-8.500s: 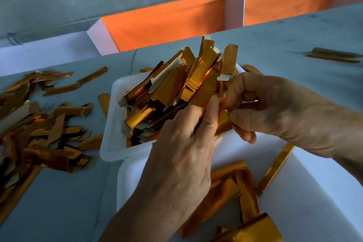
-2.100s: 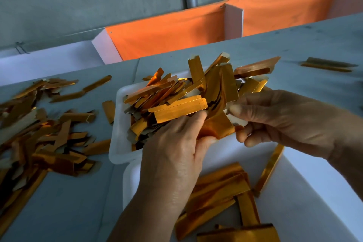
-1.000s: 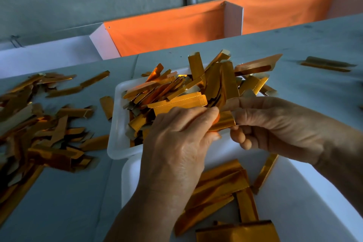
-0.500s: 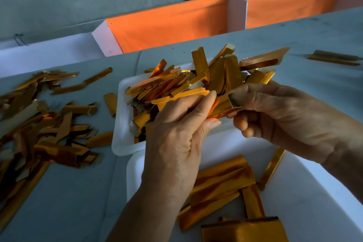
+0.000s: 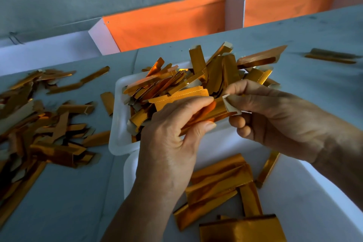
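Observation:
Between both hands is one gold foil card piece [image 5: 217,111], held above the near rim of a white tray [image 5: 117,116] heaped with several gold foil pieces [image 5: 188,82]. My left hand [image 5: 172,143] pinches the piece's left part between thumb and fingers. My right hand [image 5: 275,118] pinches its pale end flap [image 5: 230,104], which is bent up. Most of the piece is hidden behind my left fingers.
A second white tray [image 5: 314,192] lies nearest me and holds a few folded gold pieces [image 5: 218,184]. A loose heap of gold pieces [image 5: 39,127] spreads over the grey table at left. More pieces [image 5: 332,57] lie far right. An orange cloth trough [image 5: 167,23] runs behind the table.
The held piece has turned so its pale end flap now stands bent up under my right fingers. Both hands stay over the heaped tray, shifted slightly.

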Available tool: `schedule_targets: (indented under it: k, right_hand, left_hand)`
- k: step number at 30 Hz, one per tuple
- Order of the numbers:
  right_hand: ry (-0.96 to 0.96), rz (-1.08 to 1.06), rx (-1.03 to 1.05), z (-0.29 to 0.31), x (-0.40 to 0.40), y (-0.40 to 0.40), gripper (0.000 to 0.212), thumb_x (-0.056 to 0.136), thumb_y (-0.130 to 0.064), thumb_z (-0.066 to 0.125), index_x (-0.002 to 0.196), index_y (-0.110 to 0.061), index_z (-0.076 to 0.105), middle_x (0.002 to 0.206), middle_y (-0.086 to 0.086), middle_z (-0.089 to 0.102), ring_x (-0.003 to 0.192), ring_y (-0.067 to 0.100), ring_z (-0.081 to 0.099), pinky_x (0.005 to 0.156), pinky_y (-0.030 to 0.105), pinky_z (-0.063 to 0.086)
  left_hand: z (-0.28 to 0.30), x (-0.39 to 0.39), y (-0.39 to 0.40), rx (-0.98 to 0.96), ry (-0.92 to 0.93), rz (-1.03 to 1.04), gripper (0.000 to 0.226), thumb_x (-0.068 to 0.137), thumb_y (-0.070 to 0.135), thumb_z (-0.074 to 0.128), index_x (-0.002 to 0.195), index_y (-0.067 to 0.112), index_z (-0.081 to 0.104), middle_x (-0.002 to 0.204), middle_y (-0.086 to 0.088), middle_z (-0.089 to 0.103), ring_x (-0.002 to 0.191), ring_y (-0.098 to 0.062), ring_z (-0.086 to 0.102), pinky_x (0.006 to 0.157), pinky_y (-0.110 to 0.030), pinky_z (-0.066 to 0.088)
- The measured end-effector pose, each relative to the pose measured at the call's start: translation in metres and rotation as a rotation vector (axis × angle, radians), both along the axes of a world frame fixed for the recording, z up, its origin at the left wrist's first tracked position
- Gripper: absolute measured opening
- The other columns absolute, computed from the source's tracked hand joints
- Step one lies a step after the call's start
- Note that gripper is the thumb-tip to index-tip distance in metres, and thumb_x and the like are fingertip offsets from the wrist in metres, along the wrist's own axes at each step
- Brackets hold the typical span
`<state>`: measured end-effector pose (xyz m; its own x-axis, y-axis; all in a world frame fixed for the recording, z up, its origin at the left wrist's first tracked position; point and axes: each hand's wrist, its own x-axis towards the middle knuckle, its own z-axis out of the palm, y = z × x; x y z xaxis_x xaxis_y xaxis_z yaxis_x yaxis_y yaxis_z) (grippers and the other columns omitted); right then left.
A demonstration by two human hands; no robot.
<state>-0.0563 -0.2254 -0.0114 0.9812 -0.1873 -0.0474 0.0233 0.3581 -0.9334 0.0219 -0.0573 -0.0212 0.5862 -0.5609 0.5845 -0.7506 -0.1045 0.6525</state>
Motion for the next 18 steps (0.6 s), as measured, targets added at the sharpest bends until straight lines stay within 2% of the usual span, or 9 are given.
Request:
schedule_targets:
  k: [4,7,11,18]
  right_hand:
    - [0.0,0.067,0.063,-0.001,0.001,-0.004,0.006,0.078,-0.019,0.067,0.081,-0.017,0.073,0.07,0.0,0.064,0.053,0.008,0.055,0.046,0.018,0.046]
    - [-0.002,0.123,0.101,-0.003,0.002,-0.008,0.012,0.076,-0.023,0.065,0.082,-0.016,0.073,0.071,-0.002,0.064,0.054,0.007,0.056,0.048,0.017,0.047]
    - [-0.025,0.164,0.126,-0.006,0.002,-0.01,0.009,0.084,-0.021,0.064,0.082,-0.017,0.072,0.072,-0.003,0.064,0.055,0.007,0.057,0.05,0.018,0.048]
    - [-0.063,0.232,0.142,-0.007,0.002,-0.015,0.012,0.076,-0.024,0.071,0.085,-0.016,0.071,0.073,-0.001,0.065,0.058,0.008,0.06,0.053,0.019,0.05]
  left_hand:
    - [0.001,0.0,0.001,0.004,0.01,-0.04,0.038,0.078,0.02,0.067,0.115,0.025,0.062,0.113,0.01,0.065,0.108,0.0,0.058,0.088,-0.011,0.046]
    - [0.002,0.001,0.002,0.005,-0.002,-0.059,0.038,0.078,0.019,0.067,0.116,0.022,0.062,0.115,0.008,0.064,0.111,0.0,0.057,0.09,-0.01,0.044]
    - [0.003,0.001,0.003,0.011,0.006,-0.081,0.039,0.079,0.021,0.066,0.117,0.023,0.06,0.117,0.011,0.063,0.113,0.002,0.055,0.092,-0.012,0.044]
    - [0.004,0.001,0.004,0.004,0.016,-0.107,0.038,0.08,0.02,0.066,0.118,0.02,0.061,0.117,0.009,0.063,0.114,0.002,0.055,0.092,-0.012,0.044]
